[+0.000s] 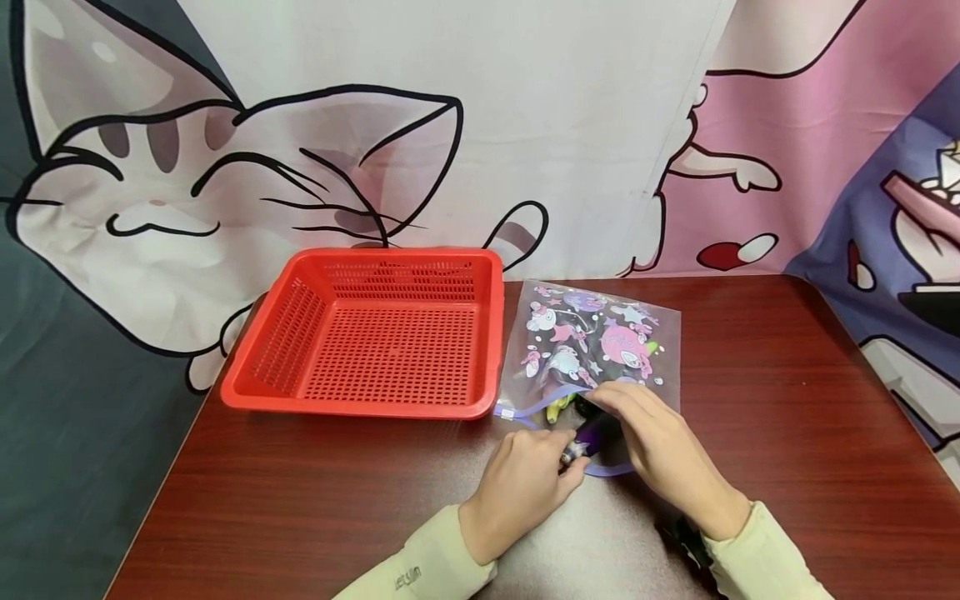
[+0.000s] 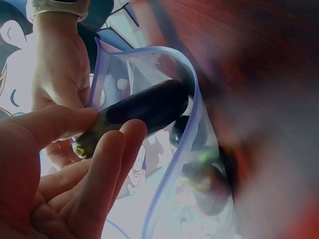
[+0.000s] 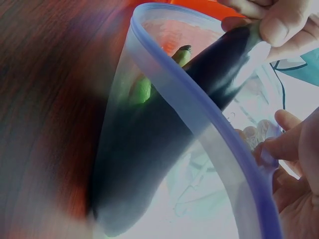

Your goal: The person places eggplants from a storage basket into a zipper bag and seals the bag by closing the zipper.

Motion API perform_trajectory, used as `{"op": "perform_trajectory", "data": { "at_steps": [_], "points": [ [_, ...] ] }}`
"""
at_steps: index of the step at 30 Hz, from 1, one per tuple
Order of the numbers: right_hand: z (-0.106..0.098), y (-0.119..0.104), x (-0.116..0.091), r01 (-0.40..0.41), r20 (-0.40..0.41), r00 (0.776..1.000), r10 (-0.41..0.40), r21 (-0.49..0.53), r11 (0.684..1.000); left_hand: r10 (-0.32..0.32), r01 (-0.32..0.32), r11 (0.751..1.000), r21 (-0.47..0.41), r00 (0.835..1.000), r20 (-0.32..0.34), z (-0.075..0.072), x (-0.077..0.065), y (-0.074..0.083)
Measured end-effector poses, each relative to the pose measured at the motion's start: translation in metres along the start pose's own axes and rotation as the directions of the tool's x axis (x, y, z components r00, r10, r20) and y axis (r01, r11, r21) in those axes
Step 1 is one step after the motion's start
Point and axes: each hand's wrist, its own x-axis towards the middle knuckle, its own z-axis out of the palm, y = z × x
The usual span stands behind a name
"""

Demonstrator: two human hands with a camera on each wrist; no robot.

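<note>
My left hand (image 1: 521,483) pinches a dark purple eggplant (image 3: 219,69) by its stem end. The eggplant slants through the mouth of a clear zip bag (image 1: 517,371) printed with pink and white cartoon figures, its thick end inside. At the bag's lilac zip rim (image 3: 219,122), my right hand (image 1: 671,446) grips the edge and keeps the mouth wide. Also in the bag lies a yellow-green piece (image 3: 183,56) with a dark tip. The left wrist view shows a second dark, rounded thing (image 2: 178,130) beside the eggplant.
A red plastic basket (image 1: 390,408) with perforated walls stands left of the bag, close to it. The brown wooden table (image 1: 795,400) carries everything. Behind it hangs a cartoon-printed cloth (image 1: 585,150). A dark strap (image 1: 686,542) is at the right wrist.
</note>
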Motion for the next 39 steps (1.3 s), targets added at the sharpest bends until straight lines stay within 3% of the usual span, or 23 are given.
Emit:
{"op": "perform_trajectory", "data": {
  "at_steps": [9, 16, 39],
  "points": [
    [0.0, 0.001, 0.0, 0.01, -0.005, 1.0, -0.01, 0.002, 1.0, -0.03, 0.029, 0.999, 0.021, 0.999, 0.037, 0.006, 0.008, 0.004],
    [0.0, 0.002, 0.0, 0.017, -0.01, 1.0, -0.017, 0.007, 1.0, -0.038, 0.038, 0.999, 0.004, 0.999, 0.012, 0.013, 0.013, 0.007],
    [0.001, 0.003, 0.0, 0.001, 0.003, 1.0, -0.001, 0.004, 1.0, -0.113, 0.115, 0.992, -0.055, 0.993, 0.032, 0.03, 0.025, 0.007]
  ]
}}
